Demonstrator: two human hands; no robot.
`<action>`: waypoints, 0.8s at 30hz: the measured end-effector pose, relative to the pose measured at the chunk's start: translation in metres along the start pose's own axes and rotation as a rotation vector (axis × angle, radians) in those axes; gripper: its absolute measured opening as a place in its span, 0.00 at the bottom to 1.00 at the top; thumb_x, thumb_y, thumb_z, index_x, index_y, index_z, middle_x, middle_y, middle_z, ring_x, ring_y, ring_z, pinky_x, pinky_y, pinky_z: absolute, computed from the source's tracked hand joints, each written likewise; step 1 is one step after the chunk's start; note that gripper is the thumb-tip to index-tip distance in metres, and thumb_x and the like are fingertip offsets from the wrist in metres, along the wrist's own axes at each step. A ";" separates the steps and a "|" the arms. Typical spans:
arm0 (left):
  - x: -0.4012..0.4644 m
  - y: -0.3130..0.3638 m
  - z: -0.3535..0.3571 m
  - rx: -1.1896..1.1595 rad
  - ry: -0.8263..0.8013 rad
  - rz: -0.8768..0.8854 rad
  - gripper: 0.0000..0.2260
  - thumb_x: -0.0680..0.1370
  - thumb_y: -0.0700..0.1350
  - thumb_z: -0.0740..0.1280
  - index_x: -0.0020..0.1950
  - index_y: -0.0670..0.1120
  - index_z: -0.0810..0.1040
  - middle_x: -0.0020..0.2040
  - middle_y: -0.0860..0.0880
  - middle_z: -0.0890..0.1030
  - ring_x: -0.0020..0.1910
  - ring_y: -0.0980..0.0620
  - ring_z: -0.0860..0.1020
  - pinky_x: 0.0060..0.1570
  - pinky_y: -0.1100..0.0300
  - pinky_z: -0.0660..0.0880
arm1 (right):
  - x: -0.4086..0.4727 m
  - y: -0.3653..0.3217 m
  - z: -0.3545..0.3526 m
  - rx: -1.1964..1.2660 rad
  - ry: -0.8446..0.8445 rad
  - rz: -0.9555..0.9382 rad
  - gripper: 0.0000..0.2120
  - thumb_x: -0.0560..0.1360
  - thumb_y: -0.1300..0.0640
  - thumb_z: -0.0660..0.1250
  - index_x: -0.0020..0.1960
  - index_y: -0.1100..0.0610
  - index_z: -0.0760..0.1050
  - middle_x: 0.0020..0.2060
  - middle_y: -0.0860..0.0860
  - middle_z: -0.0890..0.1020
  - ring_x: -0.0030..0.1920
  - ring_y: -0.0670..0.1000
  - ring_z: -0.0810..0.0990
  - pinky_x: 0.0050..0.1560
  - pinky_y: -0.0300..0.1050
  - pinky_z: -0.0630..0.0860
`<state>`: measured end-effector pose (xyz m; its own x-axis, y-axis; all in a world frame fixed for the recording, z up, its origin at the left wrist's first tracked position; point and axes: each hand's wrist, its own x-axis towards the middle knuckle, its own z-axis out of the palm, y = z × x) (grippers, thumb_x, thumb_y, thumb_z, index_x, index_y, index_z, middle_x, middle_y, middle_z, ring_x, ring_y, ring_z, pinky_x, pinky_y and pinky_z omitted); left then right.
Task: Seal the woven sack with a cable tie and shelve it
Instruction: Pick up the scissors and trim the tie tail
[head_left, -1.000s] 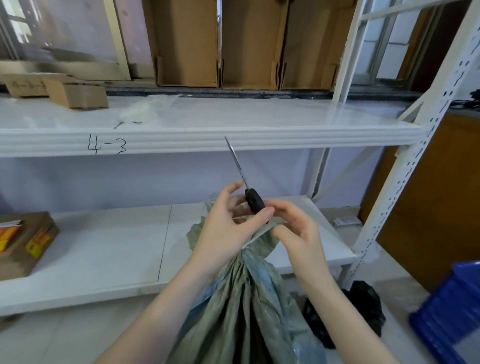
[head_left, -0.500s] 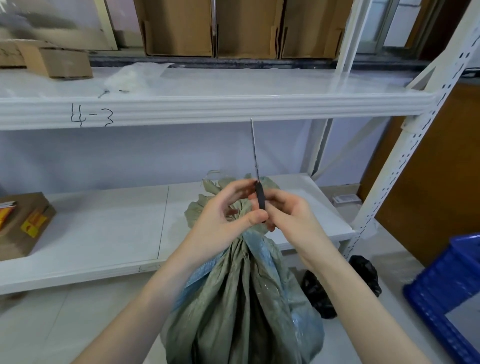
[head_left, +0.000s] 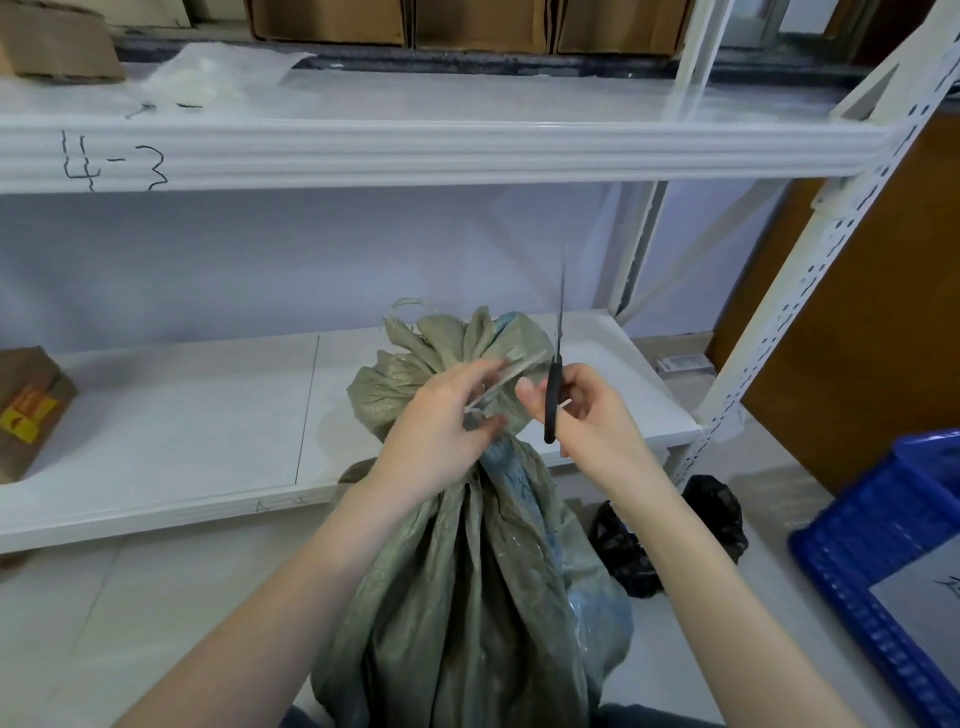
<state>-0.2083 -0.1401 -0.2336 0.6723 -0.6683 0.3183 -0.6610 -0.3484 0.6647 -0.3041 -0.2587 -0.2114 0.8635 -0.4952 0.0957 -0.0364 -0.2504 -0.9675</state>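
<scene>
The grey-green woven plastic sack (head_left: 467, 597) stands on the pale floor in front of the lower white metal shelf (head_left: 171, 447), its mouth gathered into a ruffled tuft that rises against the shelf's front edge; the left hand (head_left: 441, 431) has its fingers curled round the bunched neck just below that tuft, and a pale strip, probably the cable tie (head_left: 506, 376), runs across its fingers, though motion blur keeps me from being sure; the right hand (head_left: 587, 421), just right of the neck, is closed on the black handle of a slim pair of scissors (head_left: 557, 374), the blade pointing straight up.

The weave looks soft and creased yet crisp, so it should fold easily but slide under a loose hold; the body bulges and sags, which suggests a fair weight of loose contents that will shift when lifted. The pinched neck is the natural place to hold while sealing; for shelving, I would judge one hand on the neck and one under the sack's base safer, since hauling by the neck alone could strain the tie.
</scene>
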 end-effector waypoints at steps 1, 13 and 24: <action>0.001 0.000 0.002 0.028 0.037 0.009 0.19 0.74 0.41 0.70 0.64 0.51 0.75 0.58 0.52 0.80 0.57 0.53 0.76 0.58 0.58 0.72 | 0.000 0.004 0.002 -0.005 -0.012 0.019 0.10 0.69 0.44 0.69 0.43 0.49 0.71 0.33 0.42 0.74 0.28 0.38 0.72 0.34 0.34 0.67; 0.007 -0.017 -0.016 -0.188 0.275 -0.152 0.02 0.73 0.45 0.72 0.42 0.53 0.83 0.39 0.54 0.85 0.36 0.62 0.80 0.42 0.69 0.76 | 0.000 0.034 0.008 -0.257 -0.134 0.061 0.23 0.69 0.39 0.66 0.48 0.59 0.68 0.34 0.46 0.70 0.32 0.45 0.69 0.35 0.39 0.65; 0.013 -0.014 -0.027 -0.108 0.272 -0.159 0.06 0.70 0.52 0.74 0.35 0.54 0.80 0.32 0.60 0.80 0.32 0.66 0.77 0.35 0.76 0.69 | 0.001 0.054 -0.002 -0.553 -0.170 0.043 0.21 0.69 0.38 0.67 0.43 0.54 0.66 0.40 0.51 0.75 0.38 0.49 0.73 0.38 0.44 0.69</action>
<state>-0.1813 -0.1265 -0.2210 0.8383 -0.4061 0.3637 -0.5110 -0.3526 0.7839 -0.3057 -0.2740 -0.2627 0.9224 -0.3855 -0.0246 -0.2915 -0.6529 -0.6991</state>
